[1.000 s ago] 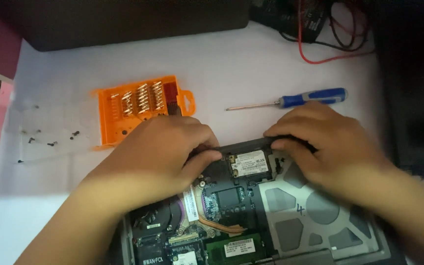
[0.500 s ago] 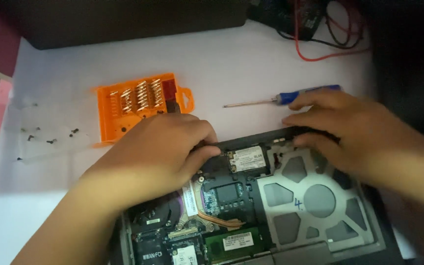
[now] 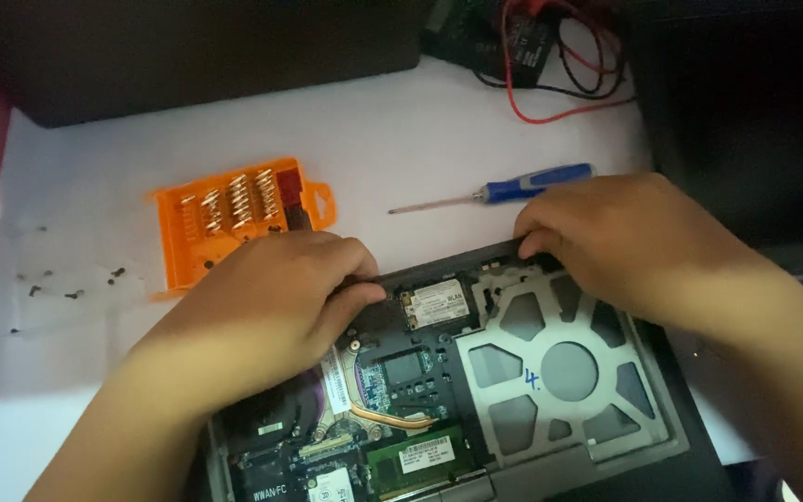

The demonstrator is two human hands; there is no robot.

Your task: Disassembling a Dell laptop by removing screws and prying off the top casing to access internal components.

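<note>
Here, the far edge of an opened black laptop chassis [image 3: 476, 390] is gripped by both hands, left hand [image 3: 276, 302] and right hand [image 3: 625, 237], on the white counter [image 3: 401, 121].

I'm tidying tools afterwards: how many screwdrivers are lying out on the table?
1: a blue-handled screwdriver lies on the white table just beyond the right hand. Others may be hidden under the hands; the orange case holds only bits.

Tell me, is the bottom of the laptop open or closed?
Open. The dark grey laptop has no bottom cover: its green circuit boards, copper pipe and silver metal frame show.
</note>
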